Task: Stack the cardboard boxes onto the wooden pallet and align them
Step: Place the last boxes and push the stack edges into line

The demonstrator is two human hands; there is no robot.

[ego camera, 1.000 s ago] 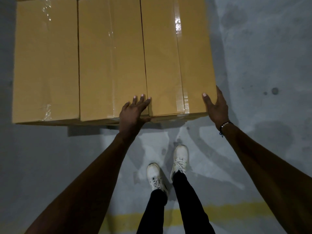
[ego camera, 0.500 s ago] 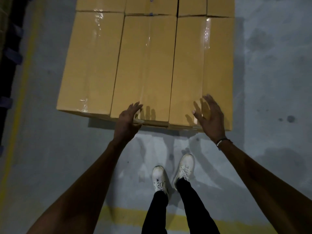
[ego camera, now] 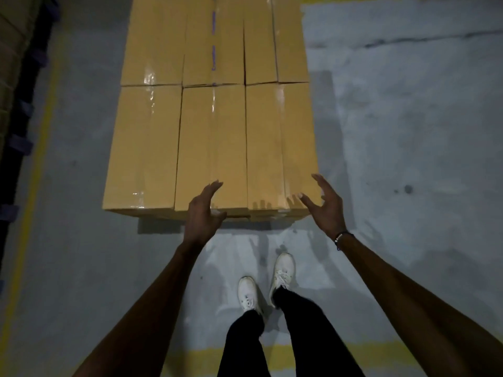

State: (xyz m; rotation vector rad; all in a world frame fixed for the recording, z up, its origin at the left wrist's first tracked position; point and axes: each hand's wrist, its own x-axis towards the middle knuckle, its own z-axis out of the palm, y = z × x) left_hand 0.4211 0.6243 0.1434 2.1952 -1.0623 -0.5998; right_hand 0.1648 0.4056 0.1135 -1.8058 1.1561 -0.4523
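head view: left hand (ego camera: pixel 202 213) and right hand (ego camera: pixel 325 206) spread open, holding nothing; push cardboard boxes (ego camera: pixel 212 148) evenly at the near edge.

You cannot see the pallet; the cardboard boxes (ego camera: pixel 212 148) cover it, and only a dark shadow shows under their near edge. The far row of boxes is cut by the top edge. Your left hand (ego camera: pixel 202 213) hides part of the middle box's near edge. The dark rack (ego camera: pixel 19 104) at the left is cut off and too dim to read.
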